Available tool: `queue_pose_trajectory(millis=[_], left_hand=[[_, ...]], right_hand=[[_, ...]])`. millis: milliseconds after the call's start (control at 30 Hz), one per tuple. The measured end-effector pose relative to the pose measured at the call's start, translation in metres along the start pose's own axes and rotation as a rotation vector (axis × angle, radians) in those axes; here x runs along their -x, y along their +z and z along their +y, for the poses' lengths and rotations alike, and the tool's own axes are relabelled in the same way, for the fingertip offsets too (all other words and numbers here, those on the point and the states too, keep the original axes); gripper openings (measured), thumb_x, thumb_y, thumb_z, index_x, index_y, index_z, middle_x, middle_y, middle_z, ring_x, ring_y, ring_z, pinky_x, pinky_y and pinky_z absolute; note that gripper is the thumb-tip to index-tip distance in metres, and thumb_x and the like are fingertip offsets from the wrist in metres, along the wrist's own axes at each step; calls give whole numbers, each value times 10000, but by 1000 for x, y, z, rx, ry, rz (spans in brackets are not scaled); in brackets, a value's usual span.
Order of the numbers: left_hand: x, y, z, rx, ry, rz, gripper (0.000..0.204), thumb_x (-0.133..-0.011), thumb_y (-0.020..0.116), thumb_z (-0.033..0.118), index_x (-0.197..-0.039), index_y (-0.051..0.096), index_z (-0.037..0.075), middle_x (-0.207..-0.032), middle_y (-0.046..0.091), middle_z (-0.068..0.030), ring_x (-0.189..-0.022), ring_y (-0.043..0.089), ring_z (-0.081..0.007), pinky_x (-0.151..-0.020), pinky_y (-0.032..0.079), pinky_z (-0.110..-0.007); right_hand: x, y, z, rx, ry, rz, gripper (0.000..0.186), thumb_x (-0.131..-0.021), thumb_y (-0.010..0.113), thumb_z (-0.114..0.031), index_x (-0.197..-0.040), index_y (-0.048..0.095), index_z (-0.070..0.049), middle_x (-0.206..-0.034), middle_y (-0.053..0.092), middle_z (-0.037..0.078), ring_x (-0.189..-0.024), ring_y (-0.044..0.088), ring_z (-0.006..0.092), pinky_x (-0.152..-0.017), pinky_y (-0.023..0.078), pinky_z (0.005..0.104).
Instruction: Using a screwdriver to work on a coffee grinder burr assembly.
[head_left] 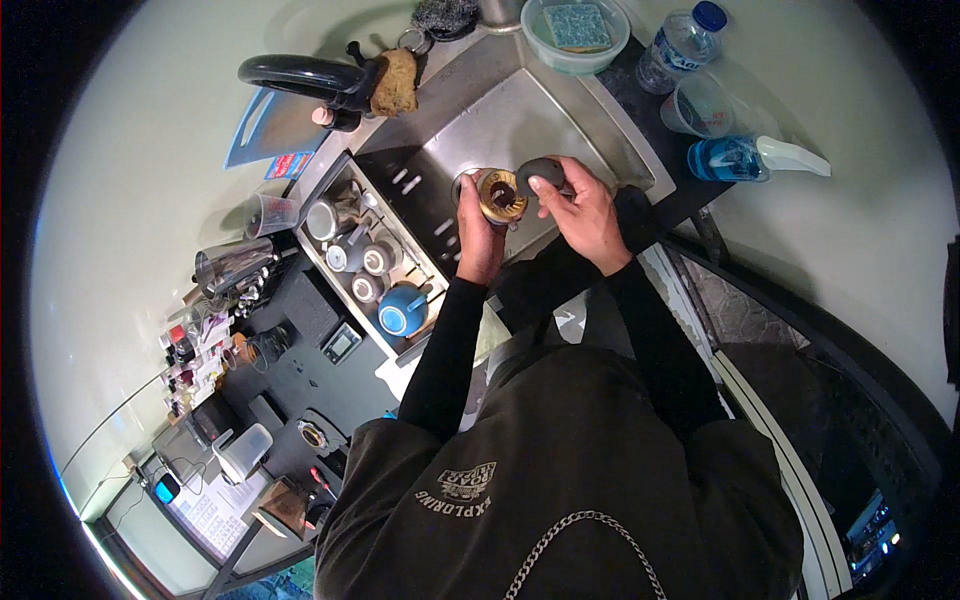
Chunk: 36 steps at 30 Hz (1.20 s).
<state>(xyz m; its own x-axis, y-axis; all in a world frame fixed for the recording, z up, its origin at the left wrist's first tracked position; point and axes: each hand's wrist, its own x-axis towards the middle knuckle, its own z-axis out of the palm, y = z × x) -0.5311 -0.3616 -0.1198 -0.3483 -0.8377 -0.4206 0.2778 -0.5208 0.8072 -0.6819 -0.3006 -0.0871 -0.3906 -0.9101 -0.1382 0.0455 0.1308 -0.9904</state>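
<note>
Over the sink (545, 115), my left hand (481, 235) grips a round gold-coloured metal part (502, 197). It looks like a coffee grinder burr, with a ridged ring and a dark hole in its middle facing up. Just to its right, my right hand (587, 218) is closed round a black rounded bulb (541, 176), thumb on top. The bulb sits right by the ring's rim; whether they touch I cannot tell. My fingers hide the far side of the bulb.
Left of the sink, a dish rack (330, 255) holds several cups, one a blue mug (402, 311). A black faucet (310, 75) stands at the back left. A sponge tub (576, 50), a water bottle (680, 50) and a blue spray bottle (730, 159) line the right side.
</note>
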Motion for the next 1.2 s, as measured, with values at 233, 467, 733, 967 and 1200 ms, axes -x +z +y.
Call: queue_pose_trajectory(millis=[233,467,733,967,1200], left_hand=[[-5,-1,2,-73,75,47,482,-1103,457,509,-1272,549,67,-1111,625,-49,-999,629,-134,-838,540,-318],[-17,-13,46,-676,461,65,520,-930,795,311,-1299,563,28,-1155,677,-143,-1008,671,-205,-877,548,-341],[-21,-28,38,-628,270,124,583,-867,839,382,-1270,586,46,-1109,665,-123,-995,662,-169,-742,573,-343],[61,-17,80,290,-125,-237,872,-955,335,838,-1299,603,83,-1092,699,-51,-885,691,-154,-677,574,-283],[165,6,94,628,131,-462,982,-920,317,870,-1327,560,9,-1174,694,-173,-1044,722,-313,-899,630,-410]], right_hand=[[5,-4,-15,-101,-153,161,365,-975,729,-111,-1300,600,-6,-1181,675,88,-979,691,135,-779,580,274],[26,-50,-62,74,-159,136,462,-941,762,-86,-1356,568,-26,-1212,650,80,-1084,680,159,-839,568,282],[96,-72,-57,-348,44,374,456,-1007,691,-168,-1416,521,-62,-1200,637,60,-991,640,151,-816,577,308],[154,-94,-24,-1113,402,407,401,-1042,601,-403,-1228,628,-49,-1147,675,111,-1001,647,216,-872,572,363],[150,-112,10,-1138,689,100,401,-1035,634,-381,-1172,635,-4,-1096,680,119,-965,654,204,-876,577,342]])
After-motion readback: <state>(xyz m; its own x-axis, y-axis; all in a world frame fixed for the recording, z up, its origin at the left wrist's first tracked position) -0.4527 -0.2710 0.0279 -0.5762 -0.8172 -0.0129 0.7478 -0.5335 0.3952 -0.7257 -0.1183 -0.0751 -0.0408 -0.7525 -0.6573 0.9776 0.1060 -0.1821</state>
